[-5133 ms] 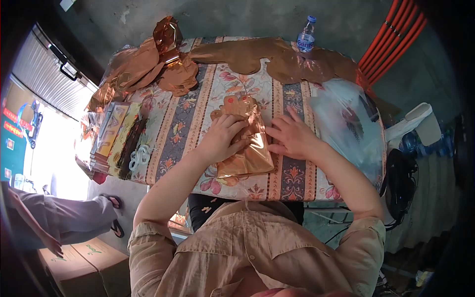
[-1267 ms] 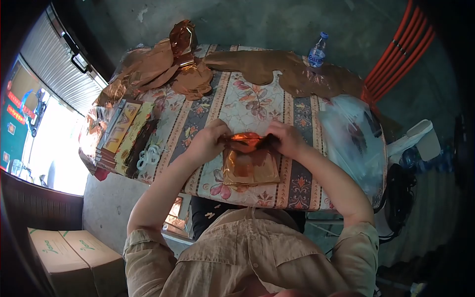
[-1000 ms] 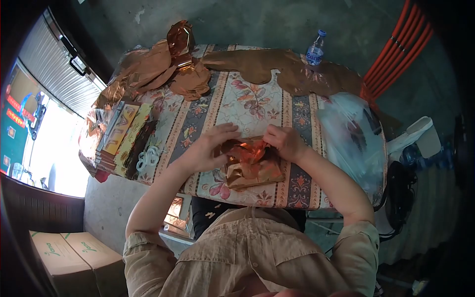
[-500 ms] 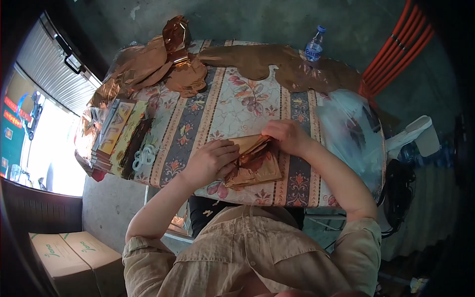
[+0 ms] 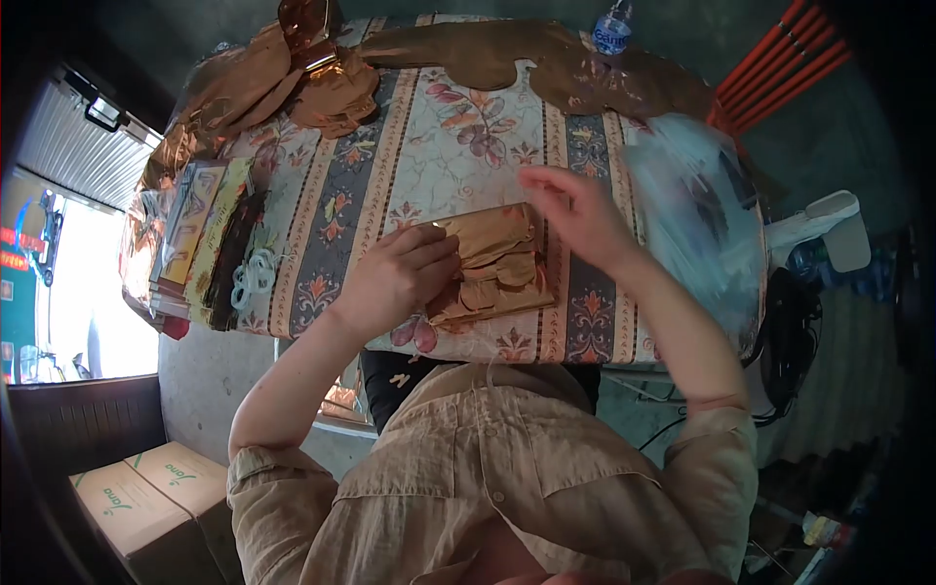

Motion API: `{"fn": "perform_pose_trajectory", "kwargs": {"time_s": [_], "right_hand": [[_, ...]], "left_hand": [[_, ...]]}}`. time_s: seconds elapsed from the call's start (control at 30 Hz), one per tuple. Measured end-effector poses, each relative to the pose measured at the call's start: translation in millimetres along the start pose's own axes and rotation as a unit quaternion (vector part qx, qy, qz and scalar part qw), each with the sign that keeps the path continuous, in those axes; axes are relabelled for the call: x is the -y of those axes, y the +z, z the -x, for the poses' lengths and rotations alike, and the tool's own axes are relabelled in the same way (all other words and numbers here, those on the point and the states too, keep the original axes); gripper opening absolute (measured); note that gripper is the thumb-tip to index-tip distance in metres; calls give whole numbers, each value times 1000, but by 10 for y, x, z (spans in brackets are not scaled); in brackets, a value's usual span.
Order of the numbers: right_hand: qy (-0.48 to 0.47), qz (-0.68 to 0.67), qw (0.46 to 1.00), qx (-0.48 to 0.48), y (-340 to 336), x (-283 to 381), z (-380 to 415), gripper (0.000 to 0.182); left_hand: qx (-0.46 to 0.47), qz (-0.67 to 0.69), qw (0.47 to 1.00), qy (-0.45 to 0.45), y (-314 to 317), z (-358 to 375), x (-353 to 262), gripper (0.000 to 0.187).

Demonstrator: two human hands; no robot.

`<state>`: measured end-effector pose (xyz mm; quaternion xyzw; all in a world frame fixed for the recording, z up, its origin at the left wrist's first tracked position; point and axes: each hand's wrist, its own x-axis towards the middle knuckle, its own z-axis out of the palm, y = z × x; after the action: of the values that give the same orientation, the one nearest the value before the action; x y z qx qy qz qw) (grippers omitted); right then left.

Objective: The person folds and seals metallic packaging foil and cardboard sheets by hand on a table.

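On the table in front of me lies a folded packet of gold foil sheets (image 5: 499,255), its top creased and its lower edges layered. My left hand (image 5: 400,275) grips the packet's left side, fingers curled over the top; its thumb is hidden. To the right and slightly above, my right hand (image 5: 583,216) is lifted off the foil. Its fingers are stretched with the thumb apart, and nothing shows in them.
Flat gold foil pieces (image 5: 444,49) lie along the table's far edge, beside a water bottle (image 5: 612,34). At left are stacked patterned packs (image 5: 216,229) and white rings (image 5: 253,278). Clear plastic bags (image 5: 687,224) cover the right side. A cardboard box (image 5: 146,497) stands on the floor.
My right hand has let go of the foil's upper right corner and lifted away. The foil's top now lies flatter. My left hand stays on the left side. The view has tilted downward.
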<state>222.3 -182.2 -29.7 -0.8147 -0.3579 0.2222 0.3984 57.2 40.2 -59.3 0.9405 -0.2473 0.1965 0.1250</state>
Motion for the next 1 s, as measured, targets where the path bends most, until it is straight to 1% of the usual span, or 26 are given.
{"fn": "perform_pose_trajectory", "kwargs": {"time_s": [0.07, 0.1, 0.13, 0.17, 0.2, 0.27, 0.3, 0.37, 0.43, 0.5, 0.53, 0.6, 0.63, 0.7, 0.73, 0.8, 0.83, 0.87, 0.93, 0.97, 1.0], "right_hand": [[-187, 70, 979, -33, 211, 109, -43, 39], [-184, 65, 980, -31, 357, 127, -32, 39], [-193, 180, 963, -47, 530, 119, -2, 45], [-201, 292, 933, -60, 656, 89, 34, 51], [-200, 289, 934, -57, 703, 36, 55, 51], [-199, 316, 927, -17, 756, -59, 101, 60], [-195, 313, 929, -13, 783, -76, 121, 60], [-212, 324, 921, -49, 802, -87, 122, 62], [-210, 328, 920, -49, 796, -86, 139, 63], [-214, 332, 917, -52, 794, -73, 143, 64], [-212, 336, 917, -50, 792, -74, 151, 64], [-216, 337, 915, -49, 785, -69, 144, 65], [-210, 338, 916, -44, 780, -58, 145, 66], [-208, 336, 918, -39, 768, -51, 144, 66], [-209, 335, 918, -40, 765, -47, 145, 66], [-215, 331, 918, -41, 764, -39, 144, 66], [-211, 332, 919, -36, 757, -37, 142, 66], [-207, 333, 919, -31, 751, -34, 147, 67], [-212, 338, 916, -31, 753, -39, 153, 67], [-212, 342, 915, -32, 757, -44, 154, 67], [-212, 341, 915, -32, 755, -52, 161, 67]], "left_hand": [[6, -11, 1000, 3, -50, -34, -2, 30], [16, -15, 1000, 6, -60, -33, -22, 30], [22, -10, 1000, 4, -54, -27, -39, 30], [18, -18, 1000, 7, -41, -23, -41, 31], [10, -29, 999, 12, -35, -27, -25, 32], [20, -29, 999, 13, -54, -25, -12, 32], [28, -30, 999, 17, -45, -12, -16, 33], [29, -17, 999, 10, -24, 5, -7, 34], [27, -6, 1000, 5, -28, -2, 7, 35], [49, 78, 996, -22, -90, -2, 42, 37], [49, 74, 996, -21, -110, 1, 37, 37], [68, 117, 989, -59, -152, 40, -14, 43], [69, 112, 989, -62, -179, 61, -52, 43], [115, 87, 988, -46, -229, 80, -123, 49], [117, 84, 988, -48, -240, 96, -136, 49], [126, 125, 981, -77, -249, 137, -145, 52], [113, 155, 978, -86, -246, 139, -136, 47], [112, 152, 978, -89, -269, 141, -117, 47], [96, 199, 974, -59, -317, 144, -52, 35], [96, 197, 974, -60, -323, 181, 8, 35], [52, 245, 963, -102, -322, 225, 73, 29]]}}
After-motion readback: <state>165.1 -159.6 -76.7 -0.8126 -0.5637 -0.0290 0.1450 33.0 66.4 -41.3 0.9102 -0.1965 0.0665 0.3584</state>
